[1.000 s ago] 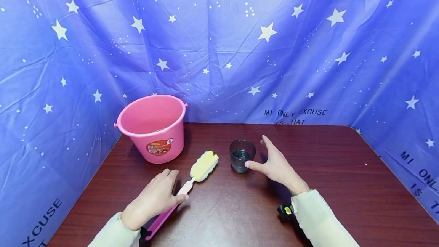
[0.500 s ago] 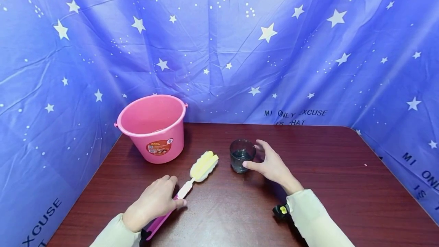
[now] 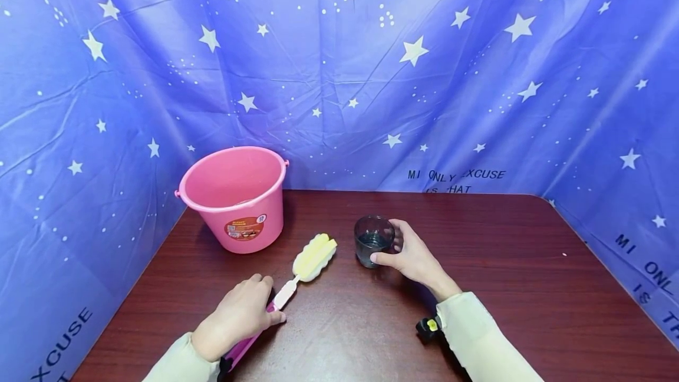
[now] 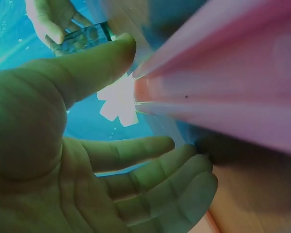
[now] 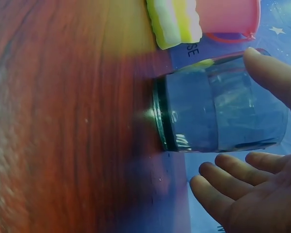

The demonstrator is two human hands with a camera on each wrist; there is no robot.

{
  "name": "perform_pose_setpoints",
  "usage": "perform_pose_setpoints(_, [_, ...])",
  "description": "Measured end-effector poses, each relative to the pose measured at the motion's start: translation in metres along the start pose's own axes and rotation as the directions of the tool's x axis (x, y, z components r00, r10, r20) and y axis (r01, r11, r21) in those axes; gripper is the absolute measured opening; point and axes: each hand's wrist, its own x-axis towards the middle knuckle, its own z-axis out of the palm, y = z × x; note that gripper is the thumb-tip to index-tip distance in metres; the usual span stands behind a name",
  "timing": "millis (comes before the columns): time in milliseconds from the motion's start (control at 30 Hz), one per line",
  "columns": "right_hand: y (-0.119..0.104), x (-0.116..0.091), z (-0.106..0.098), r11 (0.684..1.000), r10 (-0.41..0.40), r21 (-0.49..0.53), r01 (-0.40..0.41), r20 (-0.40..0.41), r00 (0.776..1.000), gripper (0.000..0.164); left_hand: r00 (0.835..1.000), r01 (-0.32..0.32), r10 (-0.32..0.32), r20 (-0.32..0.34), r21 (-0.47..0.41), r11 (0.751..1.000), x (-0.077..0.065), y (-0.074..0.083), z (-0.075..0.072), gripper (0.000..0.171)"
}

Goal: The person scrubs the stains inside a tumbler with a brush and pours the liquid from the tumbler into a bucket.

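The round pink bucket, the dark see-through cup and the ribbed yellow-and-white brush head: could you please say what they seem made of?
Round pink bucket: probably plastic, smooth, with a faint sheen and evenly coloured wall. Dark see-through cup: glass or hard plastic, shiny; liquid shows through. Yellow-and-white brush head: likely sponge foam, matt, scalloped edges.

Head view forward and down, wrist views close, turned sideways, all sharing glass (image 3: 369, 239)
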Motion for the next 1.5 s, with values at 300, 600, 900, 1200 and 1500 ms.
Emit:
perform_pose_setpoints(300, [0.0, 0.0, 0.005, 0.995, 0.022, 0.101, -0.022, -0.006, 1.0, 0.079, 1.0, -0.019, 0.019, -0.005, 0.014, 1.0, 0.0, 0.001, 0.0, 0.043])
perform_pose_setpoints(600, [0.001, 0.001, 0.01, 0.986, -0.002, 0.169, 0.002, 0.001, 1.0, 0.078, 1.0, -0.026, 0.027, -0.003, 0.033, 0.999, -0.001, 0.001, 0.001, 0.035])
perform_pose_setpoints(900, [0.002, 0.0, 0.011, 0.977, 0.016, 0.213, -0.015, -0.002, 1.0, 0.077, 0.999, -0.03, 0.031, -0.018, 0.013, 0.999, -0.002, 0.0, 0.002, 0.03])
perform_pose_setpoints(1200, [0.002, 0.001, 0.012, 0.978, 0.012, 0.207, -0.011, -0.004, 1.0, 0.077, 1.0, 0.01, -0.01, 0.0, 0.029, 1.0, -0.001, 0.0, 0.002, 0.023])
perform_pose_setpoints(1500, [0.001, 0.001, 0.013, 0.979, 0.023, 0.2, -0.023, 0.0, 1.0, 0.076, 0.998, 0.061, -0.062, 0.004, 0.046, 0.997, 0.001, 0.0, 0.002, 0.021])
